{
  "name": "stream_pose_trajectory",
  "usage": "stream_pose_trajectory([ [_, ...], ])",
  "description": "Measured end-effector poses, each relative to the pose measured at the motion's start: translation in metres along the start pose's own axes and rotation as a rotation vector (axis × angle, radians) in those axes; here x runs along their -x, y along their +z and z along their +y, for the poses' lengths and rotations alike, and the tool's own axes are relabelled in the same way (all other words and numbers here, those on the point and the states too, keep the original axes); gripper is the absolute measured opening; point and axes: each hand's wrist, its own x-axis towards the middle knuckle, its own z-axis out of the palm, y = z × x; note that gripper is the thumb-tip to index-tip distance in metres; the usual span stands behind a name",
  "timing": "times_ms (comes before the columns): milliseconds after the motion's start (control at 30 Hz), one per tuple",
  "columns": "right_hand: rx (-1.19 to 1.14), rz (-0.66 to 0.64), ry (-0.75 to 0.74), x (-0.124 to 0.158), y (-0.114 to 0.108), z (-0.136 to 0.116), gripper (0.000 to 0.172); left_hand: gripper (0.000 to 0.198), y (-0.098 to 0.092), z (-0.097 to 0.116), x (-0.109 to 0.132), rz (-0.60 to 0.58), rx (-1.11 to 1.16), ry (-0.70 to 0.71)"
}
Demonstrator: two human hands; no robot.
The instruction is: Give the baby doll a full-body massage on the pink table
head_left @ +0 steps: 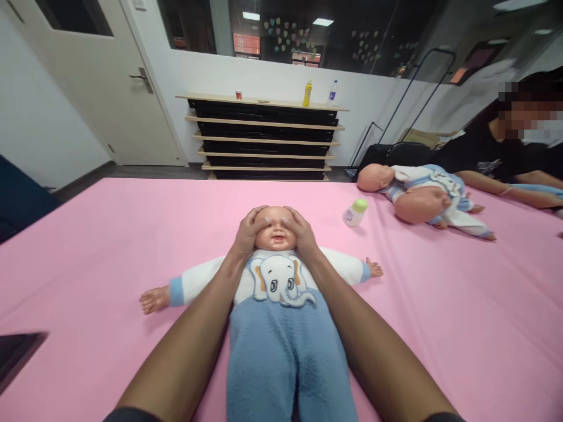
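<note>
Head view: we have the baby doll (pixel 278 281) lying on its back at the middle of the near edge of the pink-covered table (pixel 109 234), arms spread, with our left hand (pixel 248 230) and right hand (pixel 299 232) cupped around the sides of its head, fingers curved over brow and eyes, neither clenched shut. We judge the head to be hard, smooth plastic and the clothed body soft, light and floppy, so the head sides or the torso are the firm hold. A feeding bottle (pixel 354 212) lies to the right, and another person's second doll (pixel 422 196) sits near the far right edge.
</note>
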Motion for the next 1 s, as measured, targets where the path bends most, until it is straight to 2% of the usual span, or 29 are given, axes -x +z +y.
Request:
stream_pose_trajectory([
  [100, -0.001, -0.007, 0.033, 0.0024, 0.0015, -0.0032, 0.063, 0.066, 0.0022, 0.0027, 0.0029, -0.008, 0.030, -0.041],
  [233, -0.028, -0.021, 0.040, 0.0027, 0.0024, -0.0018, 0.066, 0.076, 0.0026, 0.0043, 0.0051, -0.001, 0.075, -0.115],
  [433, -0.053, -0.027, 0.062, 0.0036, 0.0032, -0.0040, 0.064, 0.071, -0.0007, 0.0038, 0.0033, 0.009, 0.056, -0.158],
  [667, -0.049, -0.021, 0.056, 0.0007, 0.0009, -0.0010, 0.053, 0.067, -0.0056, -0.0039, -0.0002, 0.015, 0.082, -0.158],
  [867, -0.004, -0.040, 0.041, 0.0041, 0.0027, -0.0035, 0.066, 0.072, -0.0022, -0.0005, 0.0019, -0.003, 0.080, -0.094],
  [1000, -0.039, -0.044, 0.055, 0.0051, 0.0026, -0.0041, 0.065, 0.066, -0.0003, 0.0017, 0.0038, -0.012, 0.060, -0.080],
])
